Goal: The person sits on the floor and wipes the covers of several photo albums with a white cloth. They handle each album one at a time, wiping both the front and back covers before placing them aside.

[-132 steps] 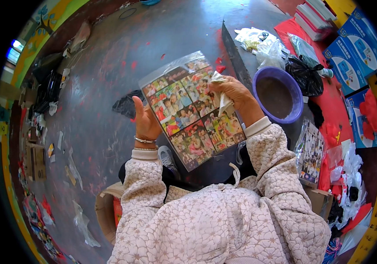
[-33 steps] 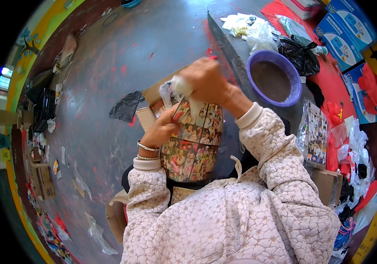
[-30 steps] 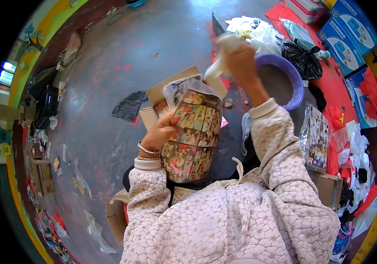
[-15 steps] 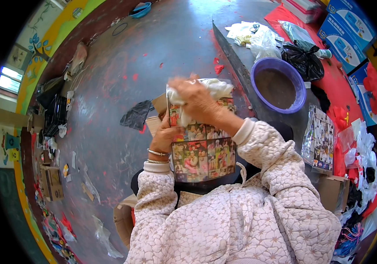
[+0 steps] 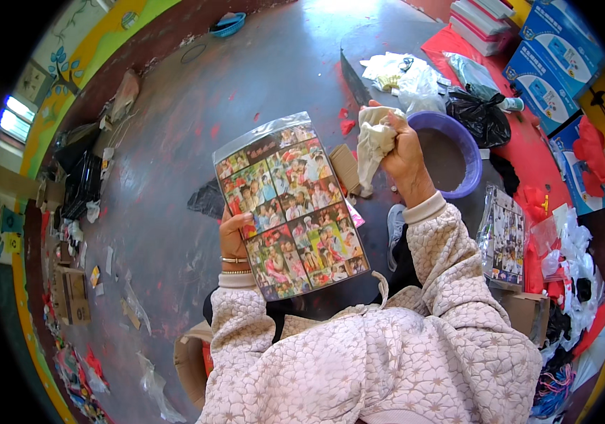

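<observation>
Left of the right hand, closed around a crumpled white cloth, a photo-covered sheet is gripped by the left hand, thumb over its edge and fingers hidden behind, a hold best made firm lest it slip.

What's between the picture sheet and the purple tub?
The head view shows cardboard by the sheet, then a white cloth, then the right hand holding it, nearest the tub.

The picture sheet looks smooth and shiny, like plastic. The rag is dull cloth. The tub is smooth plastic.
</observation>
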The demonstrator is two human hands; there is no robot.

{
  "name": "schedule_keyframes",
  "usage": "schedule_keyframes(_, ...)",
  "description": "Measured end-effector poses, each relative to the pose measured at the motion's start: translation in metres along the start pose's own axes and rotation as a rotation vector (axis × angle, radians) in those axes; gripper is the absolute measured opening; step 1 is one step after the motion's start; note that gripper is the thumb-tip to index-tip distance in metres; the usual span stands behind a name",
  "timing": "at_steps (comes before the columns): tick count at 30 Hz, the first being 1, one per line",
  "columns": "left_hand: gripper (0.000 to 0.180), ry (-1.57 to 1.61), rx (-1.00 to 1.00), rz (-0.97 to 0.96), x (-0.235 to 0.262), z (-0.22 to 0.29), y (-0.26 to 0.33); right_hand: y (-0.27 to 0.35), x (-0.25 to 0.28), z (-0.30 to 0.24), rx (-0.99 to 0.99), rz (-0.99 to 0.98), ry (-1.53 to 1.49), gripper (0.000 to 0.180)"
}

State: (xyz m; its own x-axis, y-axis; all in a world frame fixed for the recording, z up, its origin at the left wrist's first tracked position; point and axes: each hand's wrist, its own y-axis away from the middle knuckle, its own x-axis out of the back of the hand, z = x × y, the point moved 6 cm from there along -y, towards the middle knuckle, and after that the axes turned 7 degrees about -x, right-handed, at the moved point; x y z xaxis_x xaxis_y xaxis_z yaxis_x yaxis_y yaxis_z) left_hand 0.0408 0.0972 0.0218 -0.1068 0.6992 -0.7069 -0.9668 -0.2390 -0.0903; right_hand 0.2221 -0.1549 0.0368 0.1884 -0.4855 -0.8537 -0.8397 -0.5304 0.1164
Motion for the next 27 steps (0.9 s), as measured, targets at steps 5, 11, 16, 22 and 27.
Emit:
schedule_keyframes(5, 0.042, 0.216, -0.008, 0.085, 0.015, -0.007, -0.002, 0.003, 0.008, 0.005, -0.064, -0.047, -0.105, 0.040)
schedule_keyframes(11, 0.036, 0.096, -0.029, 0.133, 0.019, -0.004, 0.001, 0.002, -0.015, 0.028, -0.159, -0.167, -0.179, 0.050)
schedule_keyframes(16, 0.033, -0.116, -0.102, 0.169, 0.021, 0.000, 0.003, 0.011, -0.038, 0.015, -0.163, -0.231, -0.118, 0.048)
schedule_keyframes(22, 0.030, -0.035, 0.019, 0.128, 0.013, -0.008, -0.002, 0.017, -0.033, 0.015, -0.243, -0.310, -0.248, 0.037)
schedule_keyframes(27, 0.034, -0.143, 0.170, 0.229, -0.001, -0.028, -0.003, 0.038, -0.078, 0.039, -0.304, -0.369, -0.281, 0.051)
